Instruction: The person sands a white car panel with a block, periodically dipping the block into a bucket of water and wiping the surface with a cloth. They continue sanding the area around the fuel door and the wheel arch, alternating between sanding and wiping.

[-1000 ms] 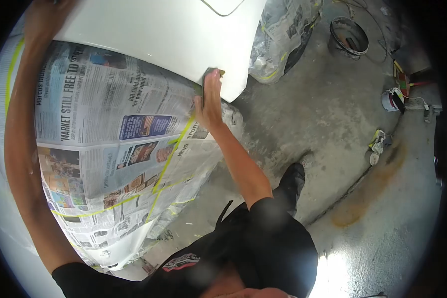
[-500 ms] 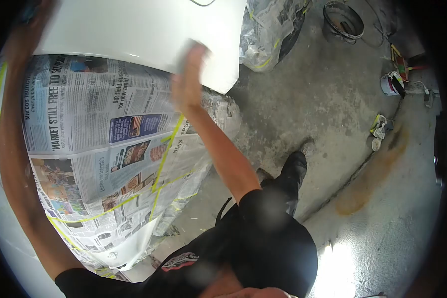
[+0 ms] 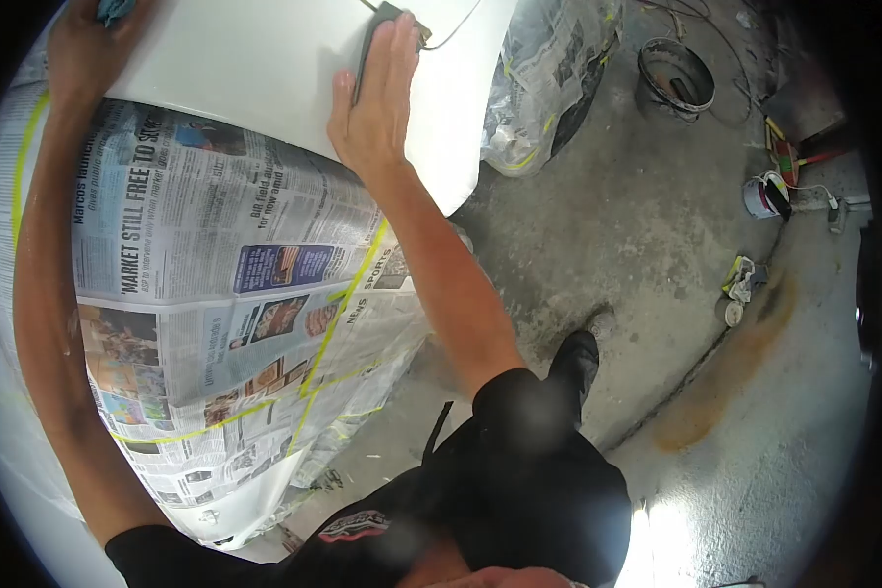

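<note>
On the white panel (image 3: 235,59), my right hand (image 3: 377,108) presses a dark flat block (image 3: 370,49) against the surface, its fingers stretched along the block. My left hand (image 3: 93,44) is at the upper left over the panel's edge, closed round a blue cloth (image 3: 116,10). Part of that hand and cloth is cut off by the frame's top. Newspaper sheets (image 3: 206,265) with yellow tape cover the surface below the panel.
A black bucket (image 3: 676,78) stands on the concrete floor (image 3: 598,216) at the upper right. Plastic-and-paper covering (image 3: 529,108) lies right of the panel. A white can (image 3: 764,196) and a small tub (image 3: 729,312) are by the wall at right.
My right hand has moved up over the panel, and the block under it now shows clearly. My left hand has shifted slightly right, and the whole view has shifted a little.
</note>
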